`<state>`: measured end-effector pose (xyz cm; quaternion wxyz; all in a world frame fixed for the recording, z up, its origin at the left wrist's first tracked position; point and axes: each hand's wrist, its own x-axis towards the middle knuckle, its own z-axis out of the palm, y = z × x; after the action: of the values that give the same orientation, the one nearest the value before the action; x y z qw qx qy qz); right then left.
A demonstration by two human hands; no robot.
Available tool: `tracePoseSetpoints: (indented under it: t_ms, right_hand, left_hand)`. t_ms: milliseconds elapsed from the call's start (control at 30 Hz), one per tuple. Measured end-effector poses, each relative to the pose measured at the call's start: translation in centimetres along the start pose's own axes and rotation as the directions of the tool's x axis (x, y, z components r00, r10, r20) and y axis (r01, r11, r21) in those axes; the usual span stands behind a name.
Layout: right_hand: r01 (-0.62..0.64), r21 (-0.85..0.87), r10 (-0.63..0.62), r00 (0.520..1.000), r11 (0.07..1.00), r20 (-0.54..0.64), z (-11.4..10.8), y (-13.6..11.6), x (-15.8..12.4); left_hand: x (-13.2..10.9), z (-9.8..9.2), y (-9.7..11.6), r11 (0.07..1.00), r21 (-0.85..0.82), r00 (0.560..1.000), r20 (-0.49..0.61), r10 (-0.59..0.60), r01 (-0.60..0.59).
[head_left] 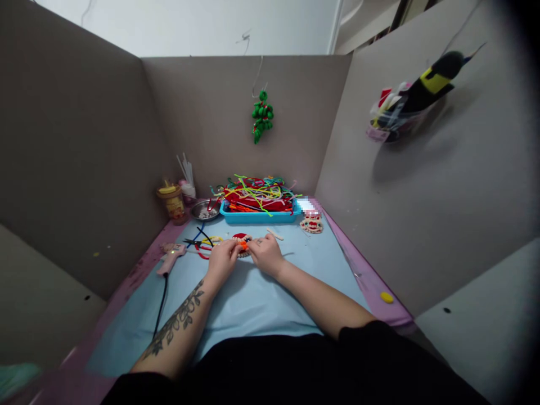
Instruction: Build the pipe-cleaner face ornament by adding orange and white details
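Observation:
My left hand (pixel 223 260) and my right hand (pixel 266 254) meet over the cloth, fingers closed in a pinch on a small bright orange piece (pixel 243 245) between them. It looks like bent pipe cleaner, but its shape is partly covered by fingers. Right behind and below it lies a red and cream decorated piece (pixel 242 237), half hidden by my hands. Black-bladed scissors (pixel 193 242) rest left of my left hand, among red, yellow and blue strands. A short beige stick (pixel 275 233) lies just beyond my right hand.
A pink glue gun (pixel 171 260) with a black cord lies left. Behind stand a blue tray (pixel 258 217) of coloured pipe cleaners, a metal bowl (pixel 206 211) and a brown cup (pixel 172 203). A cream and red piece (pixel 311 225) lies right. Grey panels enclose the table.

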<state>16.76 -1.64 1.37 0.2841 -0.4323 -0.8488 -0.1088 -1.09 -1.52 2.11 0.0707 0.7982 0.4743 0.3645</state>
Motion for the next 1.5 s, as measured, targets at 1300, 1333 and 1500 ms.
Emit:
tracePoseSetpoints:
  t_ms: [1300, 1333, 1500]
  right_hand:
    - [0.002, 0.180, -0.024, 0.992, 0.984, 0.122, -2.3, 1.7, -1.9]
    - [0.007, 0.181, -0.029, 0.992, 0.983, 0.122, -2.4, 1.9, -1.8]
    - [0.028, 0.248, -0.063, 0.989, 0.968, 0.135, -2.8, 2.7, -1.4]
  left_hand:
    - [-2.1, 1.5, 0.0, 0.955, 0.132, 0.958, 0.147, 0.248, -0.267]
    - [-2.3, 1.7, -0.2, 0.963, 0.105, 0.963, 0.135, 0.234, -0.249]
    - [-4.1, 3.2, -1.0, 0.974, -0.121, 0.974, 0.096, 0.206, -0.194]
